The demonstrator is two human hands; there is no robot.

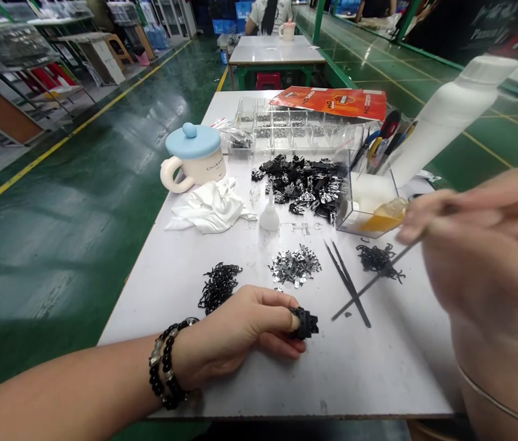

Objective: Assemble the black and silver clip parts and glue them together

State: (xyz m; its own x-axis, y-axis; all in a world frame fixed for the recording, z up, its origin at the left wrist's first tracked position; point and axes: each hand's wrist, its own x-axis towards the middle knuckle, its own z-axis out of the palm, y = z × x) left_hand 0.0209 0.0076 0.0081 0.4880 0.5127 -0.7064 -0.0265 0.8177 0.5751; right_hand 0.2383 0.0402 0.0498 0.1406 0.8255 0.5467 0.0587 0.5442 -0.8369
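My left hand (259,324) grips a small black plastic part (305,323) between thumb and fingers, low over the white table (240,392). At the right, my right hand (484,239), blurred, pinches a thin dark rod (378,275) that slants down to the left, its tip near a tiny dark piece (348,315). Black tweezers (347,282) lie beneath the rod. Beyond my left hand are a pile of black curved pieces (220,286) and one of small silver pieces (294,266). Another black pile (378,260) sits behind the rod.
Farther back stand a lidded mug (199,162), a white cloth (215,208), a small squeeze bottle (269,215), a heap of black parts (307,184), a divided tray (286,131), a clear box (369,208) and a tall white bottle (452,122). A person (270,15) sits beyond.
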